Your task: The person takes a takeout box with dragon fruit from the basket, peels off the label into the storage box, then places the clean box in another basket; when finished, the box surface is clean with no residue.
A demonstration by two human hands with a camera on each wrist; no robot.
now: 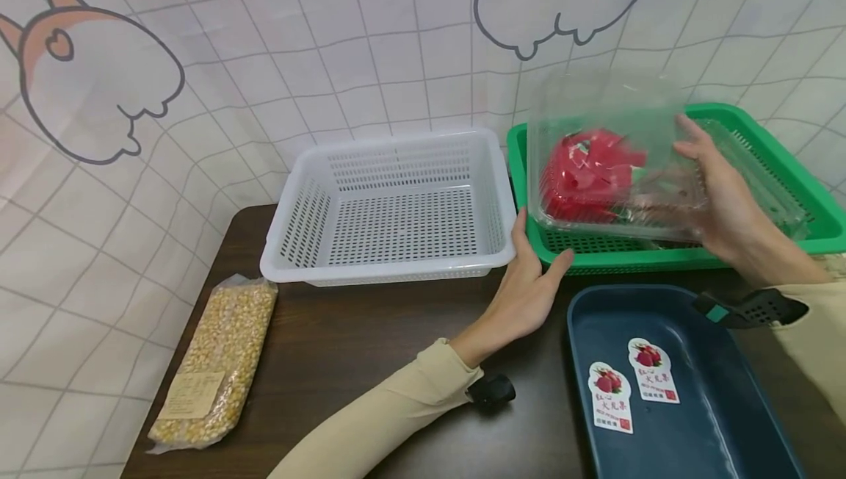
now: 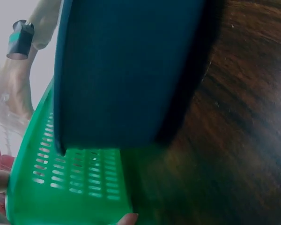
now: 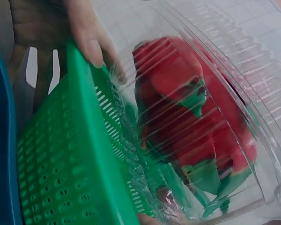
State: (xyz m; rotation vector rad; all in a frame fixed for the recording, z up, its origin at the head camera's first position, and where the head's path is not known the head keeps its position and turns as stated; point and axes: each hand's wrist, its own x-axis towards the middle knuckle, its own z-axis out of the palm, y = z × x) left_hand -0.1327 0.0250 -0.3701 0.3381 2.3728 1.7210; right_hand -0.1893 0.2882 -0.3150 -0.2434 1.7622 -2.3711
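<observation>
My right hand (image 1: 730,203) grips the right end of a clear plastic box (image 1: 548,97), raised and tilted above the green basket (image 1: 720,113). A red dragon fruit with green scales (image 3: 187,93) shows through the plastic, apparently inside the box. Fingertips of the right hand show at the bottom edge in the right wrist view. My left hand (image 1: 525,288) touches the green basket's front left corner, its thumb and forefinger spread along the outside. The white basket (image 1: 396,273) stands right beside that forefinger. The left hand's other fingers are partly hidden.
A second clear plastic container (image 1: 767,178) lies in the green basket's right side. Nearer stands a dark blue tray (image 1: 700,427) with two dragon fruit stickers. A bag of corn kernels (image 1: 225,347) lies on the dark wooden table (image 1: 370,347) at left. A tile-patterned sheet hangs behind.
</observation>
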